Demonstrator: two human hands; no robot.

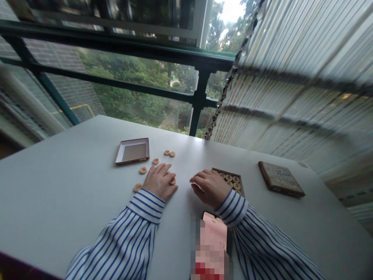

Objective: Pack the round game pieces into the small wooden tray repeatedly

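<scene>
My left hand (pixel 159 182), fingers spread, lies among scattered round pale-wood pieces with red characters (pixel 143 170). My right hand (pixel 211 187) has curved fingers, whether holding anything I cannot tell; just right of them, a shallow brown box (pixel 242 187) holds dark-lettered wooden discs (pixel 229 178).

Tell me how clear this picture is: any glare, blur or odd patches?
Head view: the sky is washed out white, and the table shines near its far edge; same head view: blocky squares hide part of the phone, and marks on the loose pieces look too soft to read.
</scene>
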